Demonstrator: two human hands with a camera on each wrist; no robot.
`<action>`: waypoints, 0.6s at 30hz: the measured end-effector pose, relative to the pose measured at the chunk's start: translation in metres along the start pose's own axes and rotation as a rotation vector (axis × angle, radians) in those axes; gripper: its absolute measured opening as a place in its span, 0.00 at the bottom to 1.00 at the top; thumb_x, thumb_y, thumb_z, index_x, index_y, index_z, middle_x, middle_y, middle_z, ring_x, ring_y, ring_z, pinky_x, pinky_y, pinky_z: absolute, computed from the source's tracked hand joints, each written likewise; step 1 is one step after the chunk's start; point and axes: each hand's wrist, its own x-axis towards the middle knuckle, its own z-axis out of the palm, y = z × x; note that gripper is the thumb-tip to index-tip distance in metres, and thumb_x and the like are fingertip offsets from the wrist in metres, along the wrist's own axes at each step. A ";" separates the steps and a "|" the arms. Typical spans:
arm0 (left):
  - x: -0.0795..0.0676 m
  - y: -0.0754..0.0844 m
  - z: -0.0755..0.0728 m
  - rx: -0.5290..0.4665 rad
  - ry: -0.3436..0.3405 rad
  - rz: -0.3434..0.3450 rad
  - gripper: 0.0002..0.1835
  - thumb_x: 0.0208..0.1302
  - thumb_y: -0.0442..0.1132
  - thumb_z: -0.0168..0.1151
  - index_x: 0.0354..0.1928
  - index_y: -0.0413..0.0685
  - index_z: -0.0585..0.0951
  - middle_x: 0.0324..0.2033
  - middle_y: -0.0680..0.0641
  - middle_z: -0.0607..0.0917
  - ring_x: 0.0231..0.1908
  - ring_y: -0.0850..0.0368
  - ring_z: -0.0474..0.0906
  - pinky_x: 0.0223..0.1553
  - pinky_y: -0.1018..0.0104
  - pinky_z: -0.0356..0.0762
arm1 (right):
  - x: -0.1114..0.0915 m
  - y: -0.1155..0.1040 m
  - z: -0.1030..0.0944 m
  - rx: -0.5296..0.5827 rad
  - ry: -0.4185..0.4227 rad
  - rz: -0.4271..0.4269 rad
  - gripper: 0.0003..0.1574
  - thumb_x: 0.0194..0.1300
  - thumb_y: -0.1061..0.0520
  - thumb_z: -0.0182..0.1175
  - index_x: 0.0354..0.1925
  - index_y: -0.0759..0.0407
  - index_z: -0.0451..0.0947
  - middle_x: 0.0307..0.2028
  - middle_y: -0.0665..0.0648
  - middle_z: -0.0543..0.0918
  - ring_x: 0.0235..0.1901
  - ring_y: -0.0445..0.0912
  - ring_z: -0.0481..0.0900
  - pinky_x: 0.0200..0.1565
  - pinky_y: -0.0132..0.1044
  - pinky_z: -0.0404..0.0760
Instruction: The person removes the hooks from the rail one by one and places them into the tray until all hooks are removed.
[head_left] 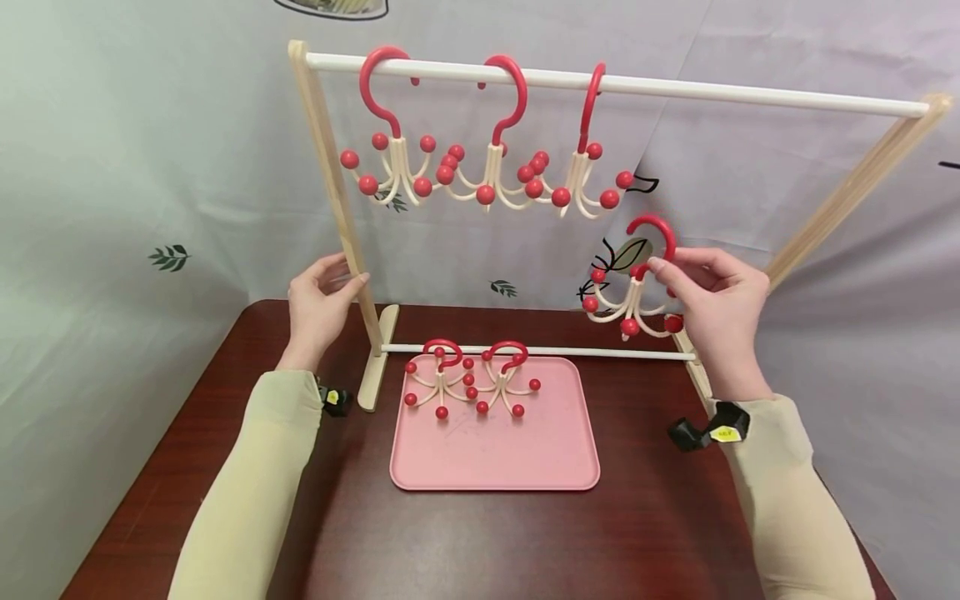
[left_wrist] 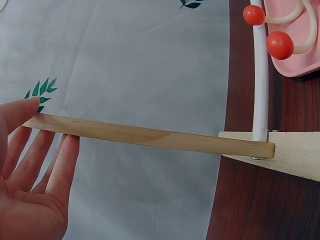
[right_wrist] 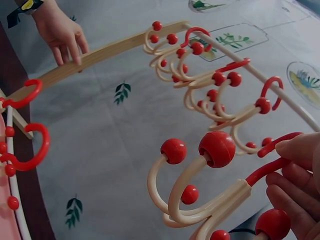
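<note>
My hanger is below the rail, its hook pinched in my right hand; I'd judge it light and stiff (smooth, maybe slippery), best held low on the hook. My left hand grips the post.

Three red-and-cream multi-arm plastic hangers on white round upper rod; fourth hanger below, at right. Pink rectangular tray on brown wooden desk; two hangers on tray.
</note>
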 end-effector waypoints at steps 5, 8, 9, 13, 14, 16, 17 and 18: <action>0.000 0.000 0.000 -0.011 -0.002 0.006 0.25 0.66 0.44 0.72 0.64 0.46 0.81 0.54 0.41 0.86 0.53 0.49 0.84 0.53 0.60 0.83 | -0.012 0.013 0.005 -0.055 -0.055 0.032 0.18 0.55 0.64 0.78 0.43 0.72 0.87 0.33 0.55 0.89 0.30 0.44 0.86 0.31 0.27 0.84; 0.000 0.001 -0.001 -0.014 -0.001 0.003 0.25 0.66 0.43 0.72 0.64 0.46 0.81 0.54 0.41 0.86 0.53 0.49 0.84 0.53 0.59 0.83 | -0.020 0.020 0.011 -0.076 -0.087 0.059 0.17 0.56 0.63 0.78 0.42 0.70 0.87 0.32 0.54 0.90 0.31 0.43 0.88 0.29 0.26 0.83; 0.000 0.001 -0.001 -0.013 0.000 0.002 0.25 0.66 0.44 0.72 0.64 0.46 0.81 0.54 0.41 0.86 0.53 0.49 0.84 0.53 0.60 0.83 | -0.024 0.023 0.013 -0.088 -0.098 0.073 0.17 0.56 0.62 0.78 0.42 0.69 0.88 0.32 0.53 0.90 0.31 0.42 0.88 0.28 0.25 0.82; -0.001 0.001 -0.001 -0.012 0.000 -0.002 0.26 0.66 0.44 0.72 0.64 0.46 0.81 0.54 0.41 0.86 0.54 0.49 0.83 0.53 0.59 0.83 | -0.039 0.039 0.021 -0.118 -0.143 0.102 0.16 0.58 0.61 0.77 0.42 0.69 0.87 0.31 0.52 0.90 0.31 0.40 0.88 0.25 0.26 0.80; -0.001 0.001 -0.001 -0.013 -0.002 -0.001 0.26 0.66 0.44 0.72 0.64 0.46 0.81 0.54 0.42 0.86 0.54 0.49 0.83 0.53 0.59 0.83 | -0.043 0.044 0.022 -0.122 -0.152 0.106 0.15 0.58 0.61 0.77 0.42 0.70 0.87 0.30 0.52 0.89 0.31 0.40 0.88 0.24 0.26 0.79; -0.001 0.000 -0.001 -0.011 -0.006 0.002 0.26 0.66 0.44 0.72 0.64 0.46 0.81 0.54 0.41 0.85 0.54 0.49 0.83 0.53 0.59 0.83 | -0.051 0.052 0.025 -0.101 -0.169 0.123 0.14 0.59 0.64 0.76 0.41 0.72 0.86 0.30 0.52 0.89 0.30 0.40 0.88 0.27 0.27 0.82; -0.001 0.000 -0.001 -0.010 -0.007 0.002 0.26 0.66 0.44 0.72 0.64 0.46 0.81 0.54 0.41 0.85 0.54 0.48 0.83 0.53 0.59 0.83 | -0.054 0.056 0.026 -0.093 -0.174 0.129 0.14 0.59 0.64 0.75 0.41 0.72 0.85 0.30 0.53 0.89 0.30 0.40 0.88 0.28 0.27 0.83; -0.001 -0.001 -0.001 -0.010 -0.008 0.001 0.26 0.66 0.44 0.72 0.64 0.46 0.81 0.54 0.41 0.85 0.54 0.48 0.83 0.53 0.59 0.83 | -0.057 0.060 0.027 -0.089 -0.176 0.141 0.13 0.59 0.65 0.75 0.40 0.73 0.85 0.30 0.53 0.89 0.30 0.40 0.88 0.27 0.27 0.82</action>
